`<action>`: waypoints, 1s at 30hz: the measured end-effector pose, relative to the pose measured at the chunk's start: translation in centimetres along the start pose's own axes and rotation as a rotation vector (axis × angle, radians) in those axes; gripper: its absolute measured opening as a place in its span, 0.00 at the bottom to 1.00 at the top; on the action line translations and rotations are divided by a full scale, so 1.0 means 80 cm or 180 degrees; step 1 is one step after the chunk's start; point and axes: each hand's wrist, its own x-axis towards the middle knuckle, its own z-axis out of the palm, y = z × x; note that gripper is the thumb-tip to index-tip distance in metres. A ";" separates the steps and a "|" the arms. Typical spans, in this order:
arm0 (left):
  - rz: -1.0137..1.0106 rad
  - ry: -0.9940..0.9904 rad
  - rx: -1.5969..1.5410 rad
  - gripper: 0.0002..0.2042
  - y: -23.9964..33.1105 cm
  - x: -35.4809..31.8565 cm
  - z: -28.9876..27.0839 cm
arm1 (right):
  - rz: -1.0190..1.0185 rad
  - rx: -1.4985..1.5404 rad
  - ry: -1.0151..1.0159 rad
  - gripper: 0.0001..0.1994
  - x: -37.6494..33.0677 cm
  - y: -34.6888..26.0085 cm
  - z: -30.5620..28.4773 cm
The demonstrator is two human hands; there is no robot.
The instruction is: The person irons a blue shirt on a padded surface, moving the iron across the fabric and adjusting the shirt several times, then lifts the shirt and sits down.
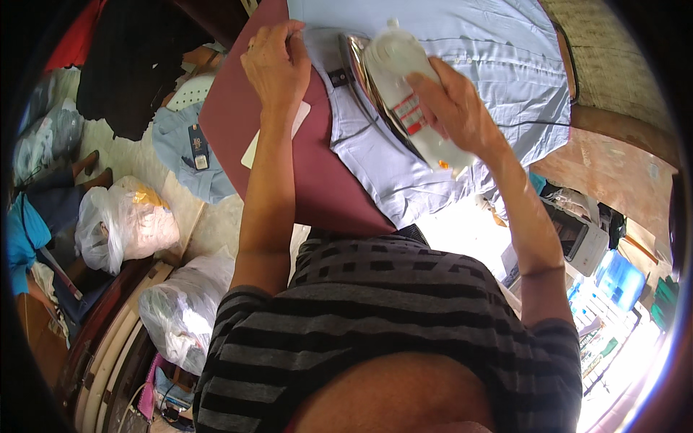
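Observation:
A light blue button-up shirt (498, 58) lies spread over a maroon-covered ironing board (317, 166). My right hand (458, 108) is wrapped round a white clothes iron (393, 65) above the shirt's front part. The iron's shiny metal edge faces left; I cannot tell whether its sole touches the cloth. Near the iron's tip, a dark label (338, 77) shows on the shirt. At the shirt's left edge, my left hand (278, 65) has its fingers bent together against the cloth. Under my left wrist lies a flat whitish piece (253, 150).
Another light blue garment (177, 155) with a dark tag hangs left of the board. Stuffed clear plastic bags (184, 310) stand at lower left. A dark cord (534, 123) runs right from the iron. Black cloth (133, 65) is at upper left; a grey appliance (581, 238) stands right.

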 end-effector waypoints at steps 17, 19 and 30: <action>-0.0077 -0.0123 -0.0044 0.06 -0.002 -0.001 -0.005 | -0.0696 -0.0862 0.0392 0.06 -0.102 0.008 0.030; -0.0069 -0.0060 0.0009 0.06 -0.002 0.000 -0.005 | 0.0187 -0.0143 0.0165 0.05 -0.124 -0.009 0.026; -0.0040 -0.0050 -0.0047 0.05 0.001 0.002 -0.005 | 0.1029 0.0721 0.0674 0.16 -0.120 -0.012 0.022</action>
